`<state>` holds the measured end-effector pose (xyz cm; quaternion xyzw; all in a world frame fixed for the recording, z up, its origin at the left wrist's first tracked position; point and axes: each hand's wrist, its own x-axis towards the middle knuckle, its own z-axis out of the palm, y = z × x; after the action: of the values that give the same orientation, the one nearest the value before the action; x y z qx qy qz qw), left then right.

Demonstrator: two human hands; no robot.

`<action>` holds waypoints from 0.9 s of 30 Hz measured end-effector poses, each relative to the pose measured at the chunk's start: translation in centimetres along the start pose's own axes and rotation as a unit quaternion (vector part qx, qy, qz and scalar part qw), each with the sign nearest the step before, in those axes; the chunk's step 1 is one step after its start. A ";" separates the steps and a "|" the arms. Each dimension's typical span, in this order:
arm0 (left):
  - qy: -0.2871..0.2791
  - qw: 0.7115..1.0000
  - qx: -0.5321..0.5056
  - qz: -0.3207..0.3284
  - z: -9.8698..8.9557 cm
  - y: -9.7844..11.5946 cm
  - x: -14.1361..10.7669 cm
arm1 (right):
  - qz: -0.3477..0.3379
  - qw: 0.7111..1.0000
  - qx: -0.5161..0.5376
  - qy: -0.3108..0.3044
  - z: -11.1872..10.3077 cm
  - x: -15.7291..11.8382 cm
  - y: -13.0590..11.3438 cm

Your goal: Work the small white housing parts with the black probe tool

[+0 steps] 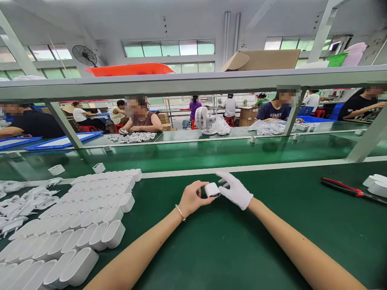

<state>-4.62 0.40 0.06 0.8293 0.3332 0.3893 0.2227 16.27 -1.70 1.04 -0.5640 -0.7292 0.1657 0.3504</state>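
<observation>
My bare left hand pinches a small white plastic housing between thumb and fingers, a little above the green work surface. A bracelet is on that wrist. My right hand, in a white glove, is open with its fingers apart just right of the housing. Its fingertips are close to the housing; whether they touch it I cannot tell. To the left, rows of similar white oval housings stand side by side. Beyond them at the far left lies a heap of white plug parts.
Red-and-black pliers lie at right beside some white housings. A green belt carrying a few white pieces runs behind a pale strip. A shelf beam crosses overhead, with slanted posts. Co-workers sit across, near a white fan.
</observation>
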 end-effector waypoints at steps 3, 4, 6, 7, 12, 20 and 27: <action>-0.039 0.994 -0.079 -0.061 0.4 -0.7 0.5 | -0.056 0.956 0.278 -0.076 2.1 -0.3 -0.2; -0.054 0.990 -0.103 -0.075 0.4 -0.9 0.7 | -0.046 0.941 0.323 -0.087 2.7 -0.3 -0.1; -0.074 0.982 -0.142 -0.095 0.3 -1.1 0.9 | -0.025 0.927 0.366 -0.077 3.5 -0.5 0.0; -0.080 0.979 -0.159 -0.102 0.3 -1.1 0.9 | -0.020 0.924 0.376 -0.066 3.8 -0.5 0.1; -0.093 0.963 -0.220 -0.122 0.2 -1.3 0.8 | -0.019 0.934 0.354 -0.035 4.0 -0.7 0.6; -0.080 0.960 -0.230 -0.140 0.5 -1.5 0.7 | -0.050 0.985 0.166 -0.020 2.5 -0.6 -0.6; -0.099 0.966 -0.195 -0.141 0.0 -0.8 0.6 | 0.187 0.975 -0.112 0.048 -2.4 0.6 1.0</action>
<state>-4.64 1.42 -0.15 0.7491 0.3401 0.3273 0.4647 18.57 -1.18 2.24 -0.7331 -0.6072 0.1189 0.2823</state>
